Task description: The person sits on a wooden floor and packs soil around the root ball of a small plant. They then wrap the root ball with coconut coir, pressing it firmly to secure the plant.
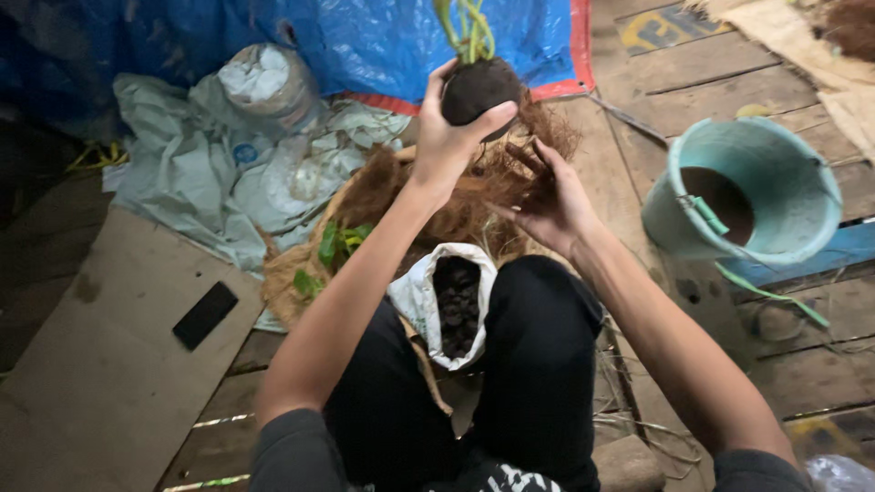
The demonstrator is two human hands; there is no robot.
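My left hand (448,137) is raised and grips a dark round soil ball (480,88) with green plant stems (467,29) rising from its top. Just to the right and lower, my right hand (550,196) has its fingers in a heap of brown coconut fibre (483,187) and pinches a tuft of it. Between my knees stands a white sack (420,296), open at the top and filled with dark soil (458,302). A few green leaves (335,244) lie on the fibre at the left.
A teal bucket (775,196) with brown soil inside stands at the right on the wooden plank floor. Grey plastic sheets (196,173) and a blue tarp (383,41) lie behind. A cardboard sheet (109,364) with a black phone (205,314) sits at the left.
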